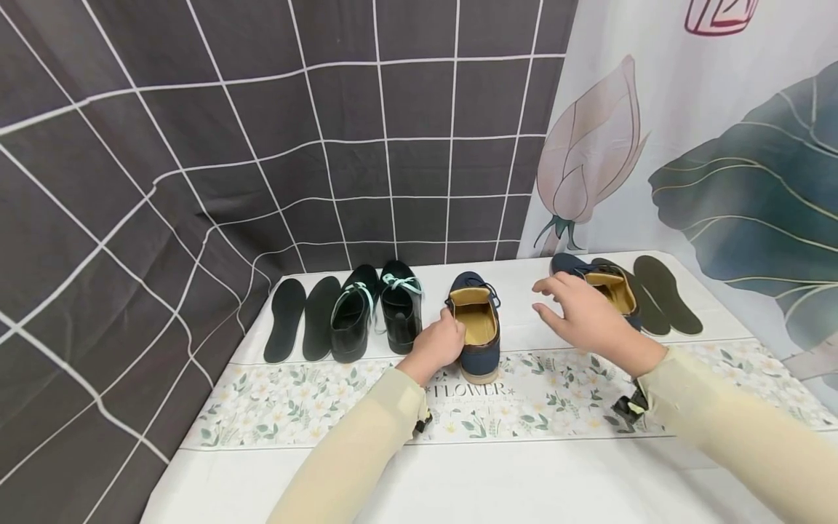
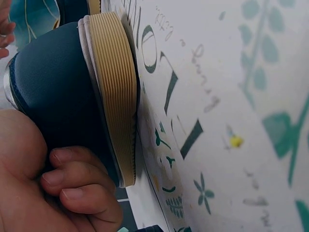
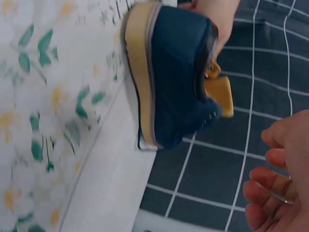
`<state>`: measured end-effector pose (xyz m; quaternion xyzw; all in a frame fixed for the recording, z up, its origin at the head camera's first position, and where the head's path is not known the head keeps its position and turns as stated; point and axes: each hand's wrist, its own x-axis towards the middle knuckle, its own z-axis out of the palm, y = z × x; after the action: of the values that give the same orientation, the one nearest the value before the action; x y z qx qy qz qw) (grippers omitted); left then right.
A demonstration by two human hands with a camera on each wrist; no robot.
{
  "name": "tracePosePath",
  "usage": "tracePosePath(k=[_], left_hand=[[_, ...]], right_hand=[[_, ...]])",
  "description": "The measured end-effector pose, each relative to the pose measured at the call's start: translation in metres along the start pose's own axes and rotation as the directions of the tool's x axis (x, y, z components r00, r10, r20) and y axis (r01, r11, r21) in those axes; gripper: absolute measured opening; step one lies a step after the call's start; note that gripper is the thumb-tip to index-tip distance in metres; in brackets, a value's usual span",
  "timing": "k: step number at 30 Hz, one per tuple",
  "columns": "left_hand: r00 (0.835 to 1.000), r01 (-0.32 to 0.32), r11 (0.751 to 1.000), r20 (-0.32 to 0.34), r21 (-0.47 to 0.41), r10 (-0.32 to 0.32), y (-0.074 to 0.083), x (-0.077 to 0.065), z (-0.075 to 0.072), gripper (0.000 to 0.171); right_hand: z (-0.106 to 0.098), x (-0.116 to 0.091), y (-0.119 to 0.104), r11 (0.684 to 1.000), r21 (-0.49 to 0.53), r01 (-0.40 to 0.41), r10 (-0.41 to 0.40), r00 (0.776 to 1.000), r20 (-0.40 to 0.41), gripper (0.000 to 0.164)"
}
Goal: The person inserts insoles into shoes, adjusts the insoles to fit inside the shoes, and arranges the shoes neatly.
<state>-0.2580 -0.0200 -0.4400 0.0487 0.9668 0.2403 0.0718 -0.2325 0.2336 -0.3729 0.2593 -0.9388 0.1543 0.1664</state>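
Observation:
A navy shoe with a tan lining and pale ribbed sole stands on the table, heel toward me. My left hand grips its left side at the collar, thumb at the opening; the left wrist view shows curled fingers against the navy upper. To the right, my right hand hovers with loosely bent fingers, holding nothing. Behind that hand sits the second navy shoe, partly hidden by it. In the right wrist view, the gripped shoe is apart from my right fingers.
Left of the gripped shoe stand two black shoes with mint laces, beside two black insoles. Two dark insoles lie at the far right. A flower-print strip crosses the white table; dark grid cloth hangs behind.

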Motion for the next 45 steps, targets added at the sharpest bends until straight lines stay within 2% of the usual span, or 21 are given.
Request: tracePosePath(k=[8, 17, 25, 32, 45], left_hand=[[1.000, -0.005, 1.000, -0.009, 0.013, 0.005, -0.001, 0.001, 0.000, 0.056], [1.000, -0.017, 1.000, -0.011, 0.024, 0.018, 0.000, 0.000, -0.001, 0.053], [1.000, -0.011, 1.000, 0.001, 0.019, 0.011, 0.001, -0.001, -0.001, 0.055], [1.000, -0.013, 1.000, -0.007, 0.023, 0.013, 0.002, -0.002, -0.003, 0.055], [1.000, -0.017, 1.000, -0.005, 0.023, 0.017, 0.002, -0.003, -0.004, 0.054]], right_hand=[[-0.017, 0.003, 0.021, 0.997, -0.007, -0.071, 0.071, 0.996, -0.059, 0.025], [-0.028, 0.002, 0.047, 0.987, -0.014, -0.159, 0.158, 0.986, -0.054, 0.030], [-0.031, -0.004, 0.076, 0.961, -0.007, -0.278, 0.277, 0.959, -0.059, 0.030], [-0.033, -0.009, 0.101, 0.944, -0.037, -0.327, 0.325, 0.944, -0.061, 0.034], [-0.031, -0.031, 0.149, 0.897, -0.053, -0.439, 0.439, 0.898, -0.015, 0.038]])
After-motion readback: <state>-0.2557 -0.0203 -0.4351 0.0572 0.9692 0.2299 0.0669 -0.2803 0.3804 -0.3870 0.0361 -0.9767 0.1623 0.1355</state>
